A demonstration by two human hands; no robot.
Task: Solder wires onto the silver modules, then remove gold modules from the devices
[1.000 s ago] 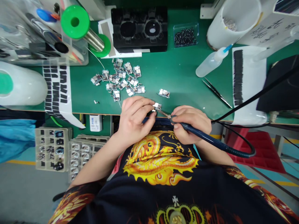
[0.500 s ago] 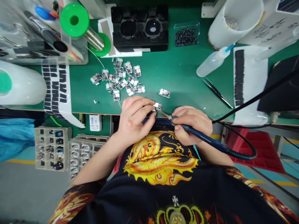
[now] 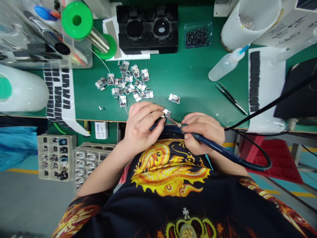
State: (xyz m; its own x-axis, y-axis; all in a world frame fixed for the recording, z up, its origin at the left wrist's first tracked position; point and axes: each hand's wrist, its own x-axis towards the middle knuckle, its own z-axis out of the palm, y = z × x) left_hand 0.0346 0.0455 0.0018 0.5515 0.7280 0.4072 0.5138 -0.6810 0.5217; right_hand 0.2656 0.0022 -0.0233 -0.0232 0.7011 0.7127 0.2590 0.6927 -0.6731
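Near the table's front edge, my left hand (image 3: 143, 125) is closed, its fingertips pinching a small circuit board (image 3: 167, 113). My right hand (image 3: 204, 132) grips a blue-handled soldering iron (image 3: 210, 142), its metal tip pointing left and reaching the board's lower right side; whether they touch is too small to tell. Another circuit board (image 3: 174, 98) lies just beyond the held one. A loose pile of similar boards (image 3: 130, 82) spreads to the upper left. A thin solder wire (image 3: 102, 63) runs from a green spool (image 3: 77, 20) across the pile toward my left hand.
Tweezers (image 3: 231, 98) and a squeeze bottle (image 3: 224, 67) lie to the right. At the back are a black fixture (image 3: 148, 29) and a clear tray of small black parts (image 3: 197, 34). Sheets with black strips (image 3: 268, 89) flank the work. The iron's cable (image 3: 272, 107) crosses at right.
Both hands, the board and the soldering iron hold nearly the same positions. The whole view has shifted very slightly.
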